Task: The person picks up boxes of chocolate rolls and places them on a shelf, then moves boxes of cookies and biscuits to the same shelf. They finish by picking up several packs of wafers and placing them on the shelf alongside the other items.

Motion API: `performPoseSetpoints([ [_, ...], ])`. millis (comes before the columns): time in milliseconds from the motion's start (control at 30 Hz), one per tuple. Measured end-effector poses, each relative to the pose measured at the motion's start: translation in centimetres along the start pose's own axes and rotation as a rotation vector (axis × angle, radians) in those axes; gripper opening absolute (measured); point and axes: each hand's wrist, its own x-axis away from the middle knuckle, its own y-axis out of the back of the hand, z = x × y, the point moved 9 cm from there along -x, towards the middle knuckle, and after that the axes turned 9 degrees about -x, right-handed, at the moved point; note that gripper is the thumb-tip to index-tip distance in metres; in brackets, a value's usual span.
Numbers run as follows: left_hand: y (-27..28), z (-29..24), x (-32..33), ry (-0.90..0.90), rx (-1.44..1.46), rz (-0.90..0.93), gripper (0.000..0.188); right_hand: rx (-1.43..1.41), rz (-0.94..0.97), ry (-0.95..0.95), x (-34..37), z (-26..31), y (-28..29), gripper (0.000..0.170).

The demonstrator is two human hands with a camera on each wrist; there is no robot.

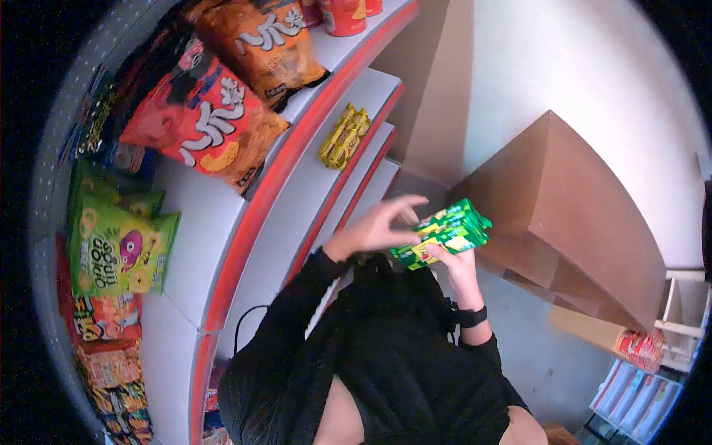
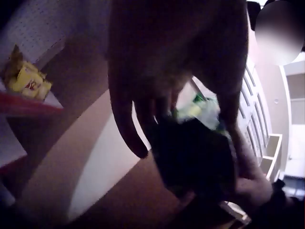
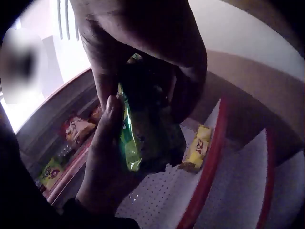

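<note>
My right hand [image 1: 461, 265] grips green-and-yellow snack packets [image 1: 456, 224] in front of my torso, its thumb lying across their near side. Over the packets' left end is my left hand [image 1: 374, 227], slightly blurred, its fingers spread and extended and its thumb close against the wrapper. In the left wrist view the left hand's fingers [image 2: 129, 124] reach down beside the packets [image 2: 193, 152], whose near end is in dark shadow. From the right wrist, the shiny green wrapper [image 3: 128, 138] shows between the two hands, with the left thumb along its side.
Yellow snack packets [image 1: 345, 137] sit on a lower tier of the red-edged shelves [image 1: 297, 193] at left. Large chip bags [image 1: 215, 122] and a green snack bag [image 1: 122, 245] fill the upper shelf. A large brown box-shaped surface [image 1: 593, 200] stands right of my hands.
</note>
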Motion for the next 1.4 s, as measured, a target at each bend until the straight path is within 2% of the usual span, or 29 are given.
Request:
performPoseSetpoints([
  [33, 2.7, 0.2, -0.9, -0.007, -0.184, -0.091, 0.057, -0.002, -0.016, 0.008, 0.6, 0.2, 0.4, 0.044],
  [67, 6.3, 0.3, -1.7, -0.138, -0.423, -0.323, 0.056, -0.008, -0.079, 0.01, 1.4, 0.6, 1.4, 0.043],
  [133, 13.6, 3.8, -3.2, -0.094, -0.768, -0.674, 0.063, -0.017, -0.198, 0.012, 3.0, 1.0, 2.9, 0.045],
  [200, 18.5, 7.0, -4.2, 0.194, -1.076, -0.758, 0.076, -0.072, -0.291, 0.019, 4.1, -0.6, 4.9, 0.047],
  [233, 19.6, 8.9, -4.8, 0.184, -1.075, -0.739, 0.076, -0.052, -0.345, 0.018, 5.1, -1.0, 6.2, 0.048],
  [300, 21.5, 16.6, -5.8, 0.426, -0.929, -0.58, 0.088, -0.076, -0.405, 0.041, 6.7, -0.4, 7.3, 0.049],
  [333, 21.6, 18.0, -6.0, 0.418, -0.922, -0.562, 0.088, -0.065, -0.441, 0.031, 7.7, -0.2, 7.8, 0.049],
  [433, 23.1, 22.4, -5.4, 0.384, -0.794, -0.579, 0.083, -0.049, -0.523, 0.032, 9.7, -0.1, 8.7, 0.049],
  [500, 25.0, 26.9, -4.1, 0.535, -0.725, -0.558, 0.07, -0.058, -0.502, 0.047, 9.4, -0.1, 8.5, 0.048],
  [567, 23.1, 24.2, -2.2, 0.52, -0.263, -0.512, 0.052, -0.052, -0.545, 0.038, 9.3, 0.0, 8.7, 0.05],
  [633, 19.9, 19.7, 0.3, 0.486, 0.071, -0.563, 0.043, -0.117, -0.448, 0.059, 8.5, 0.5, 7.5, 0.051],
  [700, 16.2, 16.8, 1.9, 0.408, 0.122, -0.457, 0.041, -0.129, -0.407, 0.116, 8.3, 0.9, 7.1, 0.051],
  [767, 10.9, 13.9, 3.1, 0.306, 0.277, -0.309, 0.048, -0.152, -0.427, 0.185, 8.3, 1.5, 6.5, 0.049],
  [833, 5.9, 8.5, 3.1, 0.243, 0.482, -0.031, 0.058, -0.212, -0.437, 0.233, 8.2, 1.9, 6.2, 0.045],
  [867, 3.0, 8.8, 3.1, 0.241, 0.586, 0.111, 0.068, -0.26, -0.45, 0.243, 8.6, 1.7, 6.5, 0.043],
  [967, -4.8, 3.6, 0.6, -0.18, 0.942, 0.487, 0.084, -0.349, -0.422, 0.299, 7.9, 3.3, 5.8, 0.04],
  [1000, -7.1, 3.3, 0.0, -0.083, 1.027, 0.487, 0.089, -0.354, -0.437, 0.302, 8.0, 3.4, 5.8, 0.04],
  [1033, -9.4, -0.4, -0.2, -0.15, 1.039, 0.616, 0.084, -0.369, -0.452, 0.317, 8.7, 3.3, 6.2, 0.04],
  [1100, -13.8, -2.5, -1.0, 0.016, 0.741, 0.617, 0.075, -0.322, -0.437, 0.374, 9.7, 4.7, 6.5, 0.04],
  [1133, -15.7, -4.2, -0.9, 0.111, 0.722, 0.64, 0.045, -0.321, -0.506, 0.418, 11.3, 5.4, 7.8, 0.04],
  [1167, -17.3, -5.1, -0.9, 0.204, 0.704, 0.665, 0.029, -0.317, -0.579, 0.463, 12.7, 6.0, 9.0, 0.04],
  [1200, -18.4, -7.3, -1.3, 0.021, 0.757, 0.713, 0.028, -0.292, -0.629, 0.511, 14.0, 6.6, 10.2, 0.038],
  [1233, -20.4, -8.2, -1.3, 0.071, 0.98, 0.669, 0.028, -0.291, -0.652, 0.534, 15.3, 6.9, 11.3, 0.038],
  [1267, -16.3, -5.8, -1.0, 0.143, 0.873, 0.685, 0.027, -0.231, -0.73, 0.528, 13.0, 5.3, 8.5, 0.038],
  [1300, -17.7, -5.6, -1.3, 0.197, 0.725, 0.717, 0.027, -0.191, -0.804, 0.558, 14.9, 5.8, 9.9, 0.037],
  [1333, -18.8, -6.2, -2.2, -0.018, 0.651, 0.674, 0.03, -0.17, -0.845, 0.55, 16.3, 6.1, 11.2, 0.04],
  [1367, -20.9, -2.5, -2.0, 0.1, 0.686, 0.807, 0.028, -0.172, -0.879, 0.572, 17.5, 6.5, 11.9, 0.04],
  [1400, -22.7, -2.4, -1.7, 0.226, 0.844, 0.892, 0.031, -0.101, -0.919, 0.591, 18.8, 7.2, 12.5, 0.042],
])
